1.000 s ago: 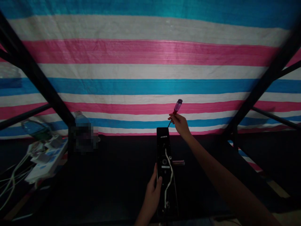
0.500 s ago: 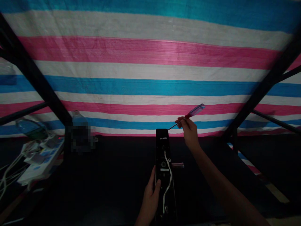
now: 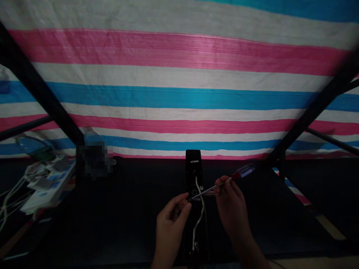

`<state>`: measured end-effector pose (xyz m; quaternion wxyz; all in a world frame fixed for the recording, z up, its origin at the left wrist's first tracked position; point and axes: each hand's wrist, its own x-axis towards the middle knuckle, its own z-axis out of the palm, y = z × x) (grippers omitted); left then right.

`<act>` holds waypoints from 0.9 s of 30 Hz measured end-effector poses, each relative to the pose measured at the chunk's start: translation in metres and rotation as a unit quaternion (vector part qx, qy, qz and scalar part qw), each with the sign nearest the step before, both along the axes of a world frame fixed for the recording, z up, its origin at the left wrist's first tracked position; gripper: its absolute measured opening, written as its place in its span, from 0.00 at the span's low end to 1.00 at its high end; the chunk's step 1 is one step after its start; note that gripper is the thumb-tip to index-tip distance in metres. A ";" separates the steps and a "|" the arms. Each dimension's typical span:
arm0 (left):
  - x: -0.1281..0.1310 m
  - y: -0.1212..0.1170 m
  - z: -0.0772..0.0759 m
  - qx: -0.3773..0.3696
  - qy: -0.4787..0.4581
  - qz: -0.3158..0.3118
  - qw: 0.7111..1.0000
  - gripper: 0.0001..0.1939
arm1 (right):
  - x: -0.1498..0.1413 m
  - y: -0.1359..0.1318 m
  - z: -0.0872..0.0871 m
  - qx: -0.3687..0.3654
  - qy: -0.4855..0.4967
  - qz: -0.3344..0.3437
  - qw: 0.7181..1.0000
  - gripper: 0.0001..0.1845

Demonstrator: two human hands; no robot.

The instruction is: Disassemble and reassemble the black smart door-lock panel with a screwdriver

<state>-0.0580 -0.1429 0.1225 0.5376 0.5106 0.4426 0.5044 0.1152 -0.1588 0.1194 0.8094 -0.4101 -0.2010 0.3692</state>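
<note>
A long black panel [image 3: 193,156], like the back of a door lock, lies lengthwise on the dark tabletop. A white cable [image 3: 202,211] runs down its face, and a short metallic bar [image 3: 209,193] sticks out on its right. In my right hand [image 3: 232,205] is a screwdriver [image 3: 242,171] with a clear purple-red handle, gripped by its shaft and slanting down to the left across the panel. My left hand [image 3: 169,222] is pinched at the screwdriver's tip, above the panel's left edge. Whatever sits between those fingertips is too small and dark to make out.
To the left lies a white power strip [image 3: 46,194] with plugs and tangled cords. Behind it are a bottle [image 3: 36,149] and a blurred-out item [image 3: 95,158]. Black metal posts [image 3: 305,108] slope up on both sides before a striped tarp [image 3: 179,99].
My right hand has brought the screwdriver from the panel's far end back toward me, tilting it lower. My left hand has left the panel's side and met the tip.
</note>
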 end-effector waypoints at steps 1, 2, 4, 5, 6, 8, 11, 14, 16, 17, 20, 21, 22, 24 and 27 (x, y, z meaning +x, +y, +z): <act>0.000 0.000 -0.002 -0.008 0.005 0.005 1.000 0.23 | -0.002 -0.002 -0.003 -0.002 0.003 0.003 1.000 0.05; -0.001 -0.001 -0.005 -0.016 0.009 0.007 1.000 0.23 | -0.003 -0.003 -0.005 -0.003 0.003 0.007 1.000 0.04; -0.001 -0.002 -0.012 -0.027 0.015 0.005 1.000 0.22 | -0.006 -0.006 -0.009 -0.007 0.010 0.013 1.000 0.05; -0.001 -0.003 -0.016 -0.028 0.020 0.000 0.999 0.21 | -0.007 -0.008 -0.011 -0.009 0.018 0.014 1.000 0.06; -0.001 -0.004 -0.019 -0.026 0.027 -0.006 0.999 0.20 | -0.008 -0.009 -0.013 -0.012 0.029 0.015 0.999 0.07; -0.002 -0.007 -0.023 -0.012 0.043 -0.017 0.999 0.17 | -0.011 -0.014 -0.015 -0.021 0.052 0.021 0.998 0.10; -0.009 -0.006 -0.031 0.023 0.072 -0.017 0.997 0.14 | -0.009 -0.022 -0.019 -0.041 0.065 0.035 0.996 0.13; -0.031 0.010 -0.046 0.079 0.133 0.022 0.988 0.12 | 0.006 -0.032 -0.029 -0.075 0.052 0.002 0.996 0.16; -0.052 0.032 -0.060 0.125 0.208 0.052 0.969 0.12 | 0.024 -0.039 -0.040 -0.112 0.009 -0.060 0.992 0.18; -0.063 0.044 -0.068 0.143 0.248 0.051 0.957 0.12 | 0.035 -0.042 -0.046 -0.136 -0.029 -0.095 0.986 0.19; -0.088 0.079 -0.091 0.170 0.347 0.029 0.922 0.12 | 0.063 -0.049 -0.068 -0.234 -0.180 -0.117 0.948 0.21; -0.092 0.089 -0.097 0.174 0.370 0.017 0.913 0.12 | 0.071 -0.051 -0.076 -0.262 -0.223 -0.108 0.933 0.23; -0.094 0.096 -0.102 0.176 0.386 0.010 0.905 0.13 | 0.077 -0.053 -0.083 -0.292 -0.258 -0.094 0.916 0.24; -0.092 0.105 -0.109 0.187 0.412 -0.015 0.892 0.13 | 0.086 -0.055 -0.096 -0.347 -0.299 -0.075 0.886 0.27; -0.083 0.111 -0.116 0.218 0.436 -0.041 0.872 0.13 | 0.093 -0.056 -0.111 -0.391 -0.341 -0.062 0.853 0.29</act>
